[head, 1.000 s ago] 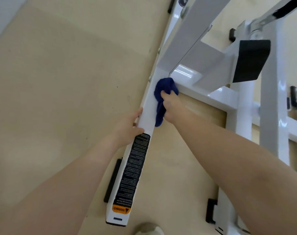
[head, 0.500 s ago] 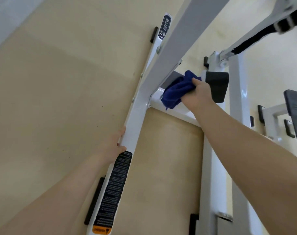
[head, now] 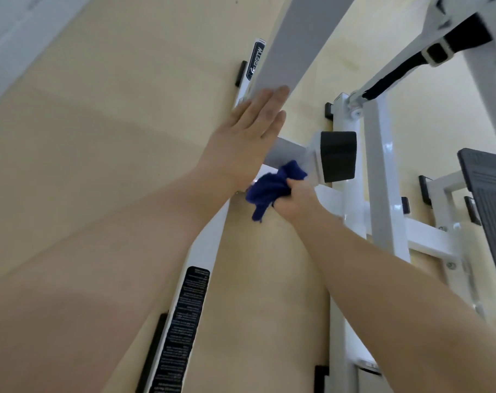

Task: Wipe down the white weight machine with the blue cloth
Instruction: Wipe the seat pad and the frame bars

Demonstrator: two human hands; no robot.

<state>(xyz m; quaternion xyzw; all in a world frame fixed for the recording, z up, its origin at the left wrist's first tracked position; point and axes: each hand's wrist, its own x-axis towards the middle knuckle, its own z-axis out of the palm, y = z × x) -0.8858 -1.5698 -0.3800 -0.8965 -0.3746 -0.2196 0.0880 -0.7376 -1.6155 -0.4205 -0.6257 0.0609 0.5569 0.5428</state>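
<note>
The right hand [head: 293, 198] bunches the blue cloth [head: 272, 188] tight against the white weight machine [head: 351, 199] at its crossbar joint (awkward corner). Beyond it, the left hand [head: 241, 143] lies spread flat on the slanted beam [head: 295, 38]. That loose cloth tail could snag there.

A pale beige floor [head: 99, 137] fills most of the frame. A strip of lighter grey-white flooring [head: 17, 32] crosses the upper left corner.

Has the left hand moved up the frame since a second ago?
Yes. The left hand left its grip just above the black label and now lies flat, higher, at the frame joint.
</note>
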